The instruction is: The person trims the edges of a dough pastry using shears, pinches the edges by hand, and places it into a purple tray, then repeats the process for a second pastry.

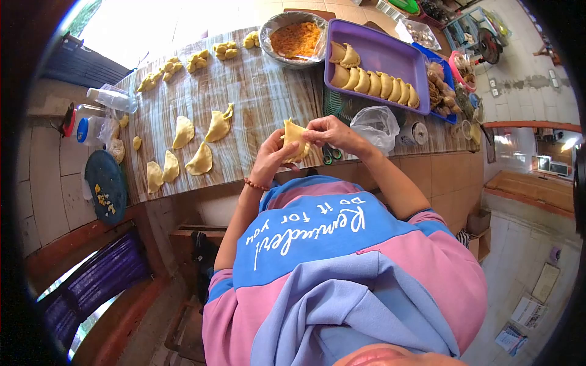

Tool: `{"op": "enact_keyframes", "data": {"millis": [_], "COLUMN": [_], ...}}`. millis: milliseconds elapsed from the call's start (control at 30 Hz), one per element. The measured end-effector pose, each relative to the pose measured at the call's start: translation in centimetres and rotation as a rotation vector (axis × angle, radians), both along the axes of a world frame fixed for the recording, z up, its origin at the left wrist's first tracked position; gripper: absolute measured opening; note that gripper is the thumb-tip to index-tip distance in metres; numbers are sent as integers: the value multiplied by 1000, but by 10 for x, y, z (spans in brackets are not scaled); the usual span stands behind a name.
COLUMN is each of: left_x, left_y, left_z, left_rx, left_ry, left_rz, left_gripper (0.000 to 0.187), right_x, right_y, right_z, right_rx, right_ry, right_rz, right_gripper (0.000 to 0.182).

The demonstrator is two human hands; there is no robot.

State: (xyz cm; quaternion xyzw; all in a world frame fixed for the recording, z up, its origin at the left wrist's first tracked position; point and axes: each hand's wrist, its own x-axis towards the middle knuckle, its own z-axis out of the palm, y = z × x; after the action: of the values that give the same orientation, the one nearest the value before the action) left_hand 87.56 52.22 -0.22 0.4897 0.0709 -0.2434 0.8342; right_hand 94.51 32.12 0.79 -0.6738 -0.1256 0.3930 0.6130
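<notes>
Above the table's near edge, a folded half-moon pastry [295,133] of pale yellow dough is held between both hands. My left hand [273,150], with a beaded bracelet at the wrist, cups it from the left, fingers wrapped round it. The fingers of my right hand [336,133] pinch its upper right edge. Several flat, folded pastries [200,160] lie on the table to the left. A purple tray [390,55] beyond my right hand holds a row of pastries [368,82] with crimped-looking edges. Green-handled scissors [330,156] lie just below my right hand.
A bowl of orange filling [297,40] stands at the far edge beside several dough lumps [198,61]. A clear plastic bag [375,127] and a tin [419,133] sit at right. A dark green board [107,168] with dough scraps is at far left, near clear bottles [116,100].
</notes>
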Motion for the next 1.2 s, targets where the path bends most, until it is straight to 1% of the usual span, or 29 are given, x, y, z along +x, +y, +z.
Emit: {"op": "enact_keyframes", "data": {"millis": [100, 200, 300, 400, 500, 600, 800, 900, 1000, 1100, 1200], "left_x": [0, 0, -1, -1, -1, -2, -3, -3, -3, -2, -2], "left_y": [2, 3, 2, 2, 1, 3, 6, 6, 5, 5, 6], "left_z": [3, 0, -1, -2, 0, -2, -3, -4, 1, 1, -4], "left_rx": [32, 16, 8, 4, 43, 31, -31, -28, -18, -4, 30], "left_ry": [14, 11, 9, 13, 23, 27, 1, -8, 3, 4, -10], "left_rz": [-2, -29, -26, -25, -2, -3, -96, -99, -52, -38, -47], "left_gripper": [40, 40, 39, 40, 40, 41, 44, 45, 46, 43, 44], "right_x": [-1, -3, -4, -5, -3, -4, -2, -3, -3, -1, -1], "right_y": [1, 2, 1, 0, -3, -4, 4, 5, 6, 5, 4], "right_z": [-2, -3, -1, 8, -2, 0, -6, 0, 6, 12, 1], "right_rx": [47, -115, -151, -106, 82, 47, 10, -26, -22, -1, 21], "right_ry": [27, -155, -187, -51, 98, 52, 13, -61, -60, 49, -5], "right_rz": [3, 32, 39, 26, -21, 6, 21, -5, -29, -18, 10], "right_gripper": [27, 27, 25, 25, 25, 25, 22, 23, 23, 23, 25]}}
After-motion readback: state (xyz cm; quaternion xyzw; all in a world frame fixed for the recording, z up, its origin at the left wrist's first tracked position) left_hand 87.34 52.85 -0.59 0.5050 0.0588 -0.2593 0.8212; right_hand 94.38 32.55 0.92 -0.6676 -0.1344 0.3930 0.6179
